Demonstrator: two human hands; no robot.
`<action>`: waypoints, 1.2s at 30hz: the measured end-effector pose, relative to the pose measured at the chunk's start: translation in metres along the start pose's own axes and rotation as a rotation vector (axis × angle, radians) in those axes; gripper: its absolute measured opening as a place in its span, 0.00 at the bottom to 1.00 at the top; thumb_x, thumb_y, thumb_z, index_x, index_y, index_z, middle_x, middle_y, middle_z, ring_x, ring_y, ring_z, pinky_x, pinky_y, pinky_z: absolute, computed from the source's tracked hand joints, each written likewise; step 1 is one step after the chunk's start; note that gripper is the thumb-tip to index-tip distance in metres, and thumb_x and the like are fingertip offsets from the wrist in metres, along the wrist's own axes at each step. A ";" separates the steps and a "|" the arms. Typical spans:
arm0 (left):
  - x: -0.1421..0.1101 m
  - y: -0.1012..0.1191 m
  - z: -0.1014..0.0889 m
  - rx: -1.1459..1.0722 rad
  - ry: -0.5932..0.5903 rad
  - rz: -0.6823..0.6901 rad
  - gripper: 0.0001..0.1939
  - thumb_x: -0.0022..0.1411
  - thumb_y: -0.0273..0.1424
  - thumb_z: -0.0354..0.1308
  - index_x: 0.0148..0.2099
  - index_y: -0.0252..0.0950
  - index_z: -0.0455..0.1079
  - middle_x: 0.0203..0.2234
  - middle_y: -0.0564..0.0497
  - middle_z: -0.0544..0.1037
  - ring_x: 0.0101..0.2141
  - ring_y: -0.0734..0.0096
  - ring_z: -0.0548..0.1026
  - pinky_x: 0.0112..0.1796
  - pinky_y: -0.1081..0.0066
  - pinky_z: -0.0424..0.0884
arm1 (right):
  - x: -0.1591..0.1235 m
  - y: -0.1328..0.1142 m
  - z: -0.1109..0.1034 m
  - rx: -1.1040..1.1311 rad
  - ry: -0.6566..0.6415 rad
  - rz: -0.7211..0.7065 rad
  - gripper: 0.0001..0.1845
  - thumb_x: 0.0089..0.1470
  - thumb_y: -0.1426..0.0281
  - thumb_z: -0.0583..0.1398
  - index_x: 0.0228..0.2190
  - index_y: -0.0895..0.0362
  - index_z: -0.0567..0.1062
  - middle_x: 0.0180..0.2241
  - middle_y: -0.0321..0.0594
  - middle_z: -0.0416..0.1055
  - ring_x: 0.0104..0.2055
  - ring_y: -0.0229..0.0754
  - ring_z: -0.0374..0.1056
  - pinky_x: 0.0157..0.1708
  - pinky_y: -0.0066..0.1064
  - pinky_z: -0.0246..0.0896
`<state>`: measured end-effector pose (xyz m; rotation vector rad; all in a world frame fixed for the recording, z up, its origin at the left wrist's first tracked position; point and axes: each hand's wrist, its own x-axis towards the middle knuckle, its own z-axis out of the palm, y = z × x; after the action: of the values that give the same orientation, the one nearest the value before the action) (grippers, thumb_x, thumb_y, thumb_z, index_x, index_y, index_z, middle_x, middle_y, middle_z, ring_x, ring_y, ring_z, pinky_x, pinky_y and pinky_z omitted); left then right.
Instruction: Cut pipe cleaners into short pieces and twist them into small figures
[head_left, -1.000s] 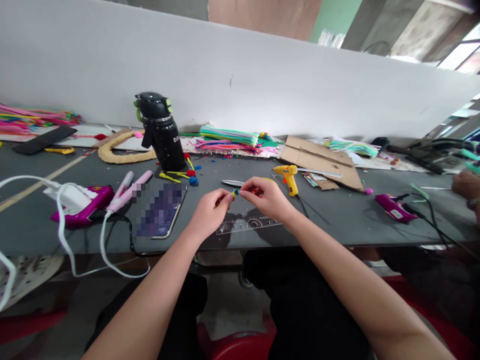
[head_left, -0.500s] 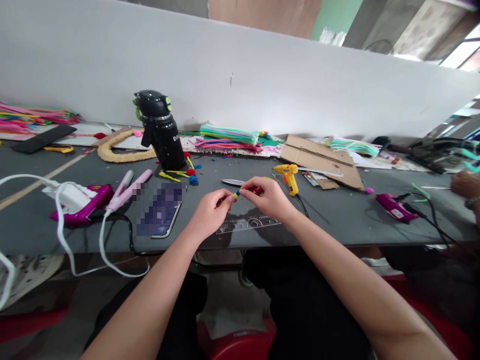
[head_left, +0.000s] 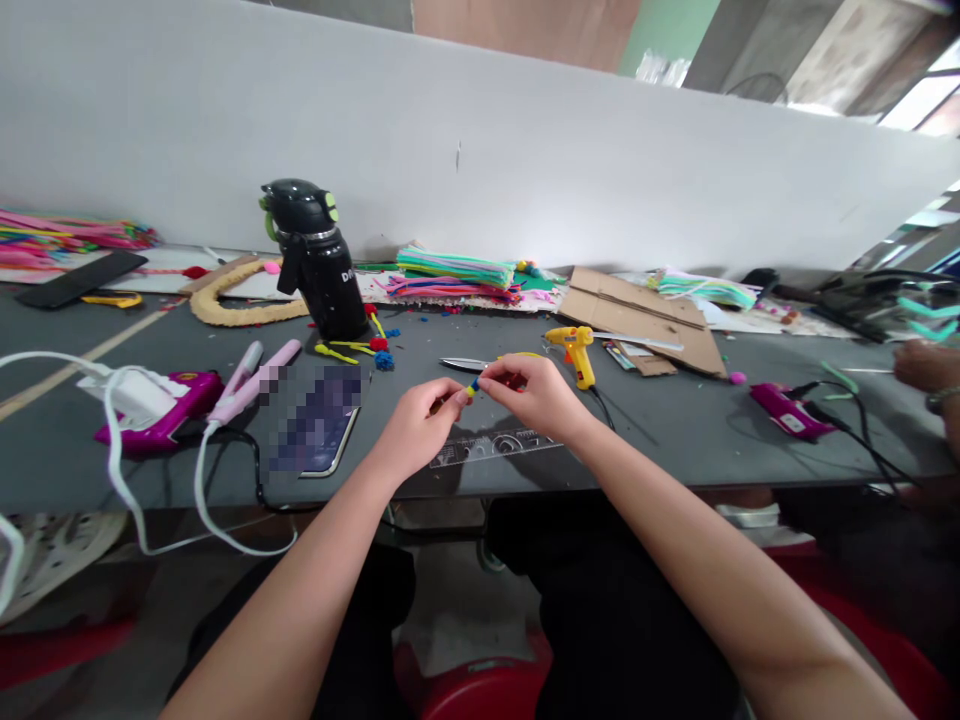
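The left hand [head_left: 426, 418] and right hand [head_left: 529, 397] grip a blue-and-yellow piece [head_left: 473, 388] above the bench [head_left: 675, 440], seemingly shaping it, and the next move calls for steady pinching.

Two hands, the left hand [head_left: 420, 418] and the right hand [head_left: 531, 392], with one blue-and-yellow piece [head_left: 472, 388] between them; one co-worker's hand [head_left: 926, 367] at right; two magenta power blocks [head_left: 784, 410], one left, one right; three heaps of coloured pipe cleaners [head_left: 457, 267] along the far side; one black bottle [head_left: 328, 280]; one yellow glue gun [head_left: 576, 350]; one clear ruler [head_left: 487, 448].
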<state>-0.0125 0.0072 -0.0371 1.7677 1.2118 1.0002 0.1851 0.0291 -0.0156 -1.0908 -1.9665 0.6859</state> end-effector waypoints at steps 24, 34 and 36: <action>-0.001 0.008 -0.008 -0.427 -0.149 -0.265 0.12 0.57 0.38 0.63 0.29 0.33 0.74 0.21 0.52 0.69 0.22 0.76 0.59 0.25 0.71 0.51 | 0.000 0.000 -0.010 0.344 -0.149 0.118 0.15 0.57 0.65 0.62 0.42 0.59 0.80 0.39 0.45 0.80 0.41 0.43 0.75 0.38 0.33 0.71; -0.003 0.004 -0.013 -0.704 -0.271 -0.312 0.10 0.58 0.33 0.64 0.29 0.31 0.73 0.24 0.52 0.67 0.22 0.80 0.59 0.26 0.73 0.51 | -0.007 -0.005 -0.018 0.210 -0.234 -0.187 0.14 0.55 0.71 0.64 0.45 0.56 0.77 0.47 0.44 0.73 0.46 0.41 0.71 0.43 0.32 0.67; -0.003 0.004 -0.014 -0.739 -0.289 -0.317 0.10 0.58 0.33 0.64 0.29 0.31 0.73 0.24 0.52 0.67 0.22 0.80 0.59 0.25 0.74 0.52 | -0.008 -0.008 -0.018 0.168 -0.228 -0.223 0.15 0.54 0.72 0.65 0.45 0.56 0.77 0.47 0.43 0.73 0.46 0.41 0.71 0.44 0.32 0.67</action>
<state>-0.0245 0.0058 -0.0283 1.0524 0.7620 0.8199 0.1995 0.0199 -0.0024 -0.7041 -2.1377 0.8652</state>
